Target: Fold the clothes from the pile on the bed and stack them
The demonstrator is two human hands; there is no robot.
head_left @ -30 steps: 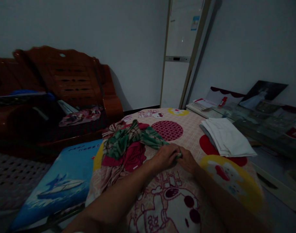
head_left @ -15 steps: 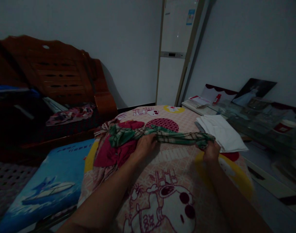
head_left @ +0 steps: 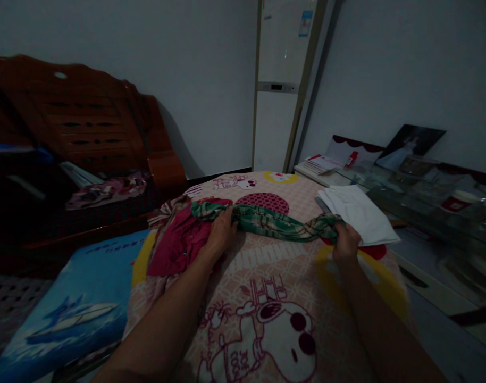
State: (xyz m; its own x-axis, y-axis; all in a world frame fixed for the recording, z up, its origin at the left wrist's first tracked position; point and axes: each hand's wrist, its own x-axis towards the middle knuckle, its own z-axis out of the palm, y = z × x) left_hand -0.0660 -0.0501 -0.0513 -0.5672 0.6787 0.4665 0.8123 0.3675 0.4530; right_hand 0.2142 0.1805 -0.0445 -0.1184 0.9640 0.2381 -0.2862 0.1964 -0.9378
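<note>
A green plaid garment [head_left: 273, 222] stretches sideways between my two hands, bunched into a long strip over the patterned bedspread-like cloth [head_left: 267, 260]. My left hand [head_left: 222, 231] is closed on it near its left part, and some of the fabric extends past the fingers. At the right end, my right hand [head_left: 346, 242] grips a bunched corner. Crimson clothing [head_left: 183, 239] lies crumpled beside my left hand, with striped fabric [head_left: 167, 210] behind it. Just beyond my right hand rests a stack of folded white cloth [head_left: 358, 215].
A wooden bench [head_left: 83, 127] with things on its seat stands at the left. A blue boat-printed box or panel [head_left: 79, 292] is beside the covered surface. On the right, a glass-topped cabinet [head_left: 418, 197] holds papers, a cup [head_left: 460, 202] and a photo [head_left: 410, 146]. A tall air conditioner [head_left: 275, 127] stands behind.
My hands, together a second ago, have spread apart. The green plaid garment has been drawn off the pile toward the right and stretched between them. The view has shifted slightly right.
</note>
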